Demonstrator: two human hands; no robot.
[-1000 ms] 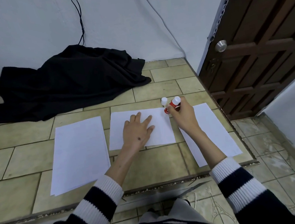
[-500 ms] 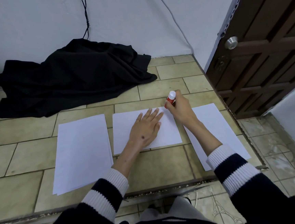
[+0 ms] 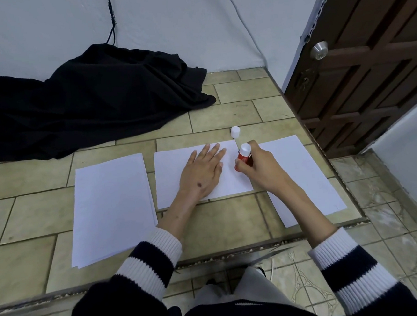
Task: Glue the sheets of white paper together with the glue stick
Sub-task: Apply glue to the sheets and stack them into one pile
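Note:
Three lots of white paper lie on the tiled ledge. A small stack (image 3: 112, 211) is at the left, a single sheet (image 3: 171, 176) in the middle, another sheet (image 3: 301, 169) at the right. My left hand (image 3: 202, 173) presses flat on the middle sheet with straight fingers. My right hand (image 3: 261, 168) grips the red glue stick (image 3: 244, 156), its lower end touching the right edge of the middle sheet. The white cap (image 3: 235, 131) stands on the tiles just beyond the sheet's far right corner.
A heap of black cloth (image 3: 91, 100) lies at the back left against the wall. A brown wooden door (image 3: 370, 55) stands at the right. The ledge drops off at its front edge (image 3: 211, 258) to a lower tiled floor.
My right hand has drawn the glue stick down along the middle sheet's right edge, from the far corner toward me. The left hand stays pressed on the sheet.

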